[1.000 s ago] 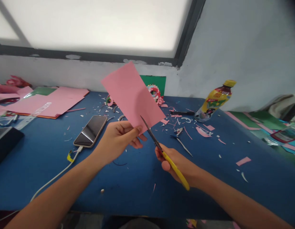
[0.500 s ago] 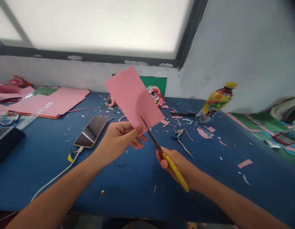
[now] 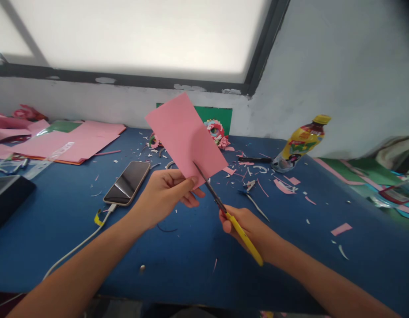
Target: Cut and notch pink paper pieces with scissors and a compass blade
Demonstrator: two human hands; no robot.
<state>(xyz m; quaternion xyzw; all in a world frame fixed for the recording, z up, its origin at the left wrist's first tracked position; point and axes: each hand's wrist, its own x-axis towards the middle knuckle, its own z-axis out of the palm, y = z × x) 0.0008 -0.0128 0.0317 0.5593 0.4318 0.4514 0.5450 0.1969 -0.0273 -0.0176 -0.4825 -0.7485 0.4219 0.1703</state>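
A tilted rectangle of pink paper (image 3: 186, 134) is pinched at its lower corner between the thumb and fingers of my left hand (image 3: 169, 187). My right hand (image 3: 246, 227) is wrapped round scissors with yellow handles (image 3: 244, 238). The dark blades point up and left and lie across the lower part of the paper, close to my left thumb. Whether the blades are parted is hard to tell. Both hands are above the blue table (image 3: 191, 269).
A phone (image 3: 127, 183) on a white cable lies to the left, near stacked pink sheets (image 3: 88, 139). Behind the paper stands a green card (image 3: 224, 115). A yellow-capped bottle (image 3: 300, 143) leans at the back right. Paper scraps litter the table.
The scissors' handles and my right hand have shifted very slightly to the right. My left hand keeps its hold on the paper, and the view has moved a little.
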